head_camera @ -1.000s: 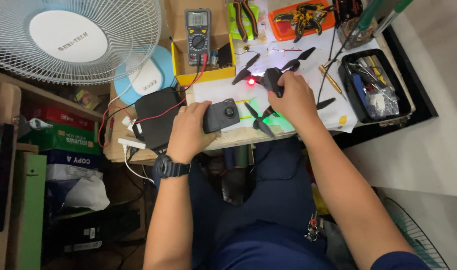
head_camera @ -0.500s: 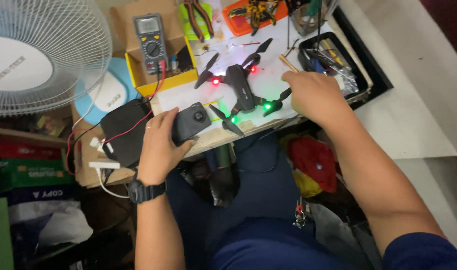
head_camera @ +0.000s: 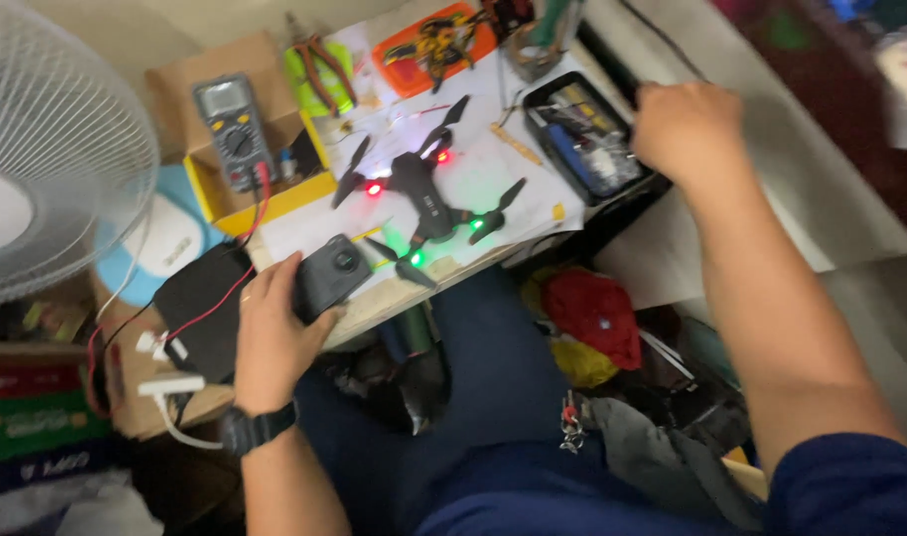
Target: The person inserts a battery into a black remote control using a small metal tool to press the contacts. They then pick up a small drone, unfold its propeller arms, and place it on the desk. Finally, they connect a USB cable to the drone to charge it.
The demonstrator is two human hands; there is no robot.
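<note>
A small black drone [head_camera: 428, 199] with red and green lights glowing rests on a white sheet on the workbench [head_camera: 394, 303]. My left hand [head_camera: 275, 333], a black watch on its wrist, grips a dark grey remote controller [head_camera: 332, 278] at the bench's front edge. My right hand [head_camera: 684, 129] is off to the right, fingers curled, over the right edge of a black tray of tools [head_camera: 582, 139]; whether it holds anything is unclear.
A multimeter [head_camera: 233, 129] lies in a yellow box at the back left, its red lead running to a black box [head_camera: 205, 308]. Pliers [head_camera: 319, 65] and an orange tray [head_camera: 433, 40] sit at the back. A white fan [head_camera: 46, 169] stands left. Red cloth [head_camera: 592, 318] lies below.
My right hand has left the drone and moved right to the black tray. The view has swung right. My left hand stays on the controller.
</note>
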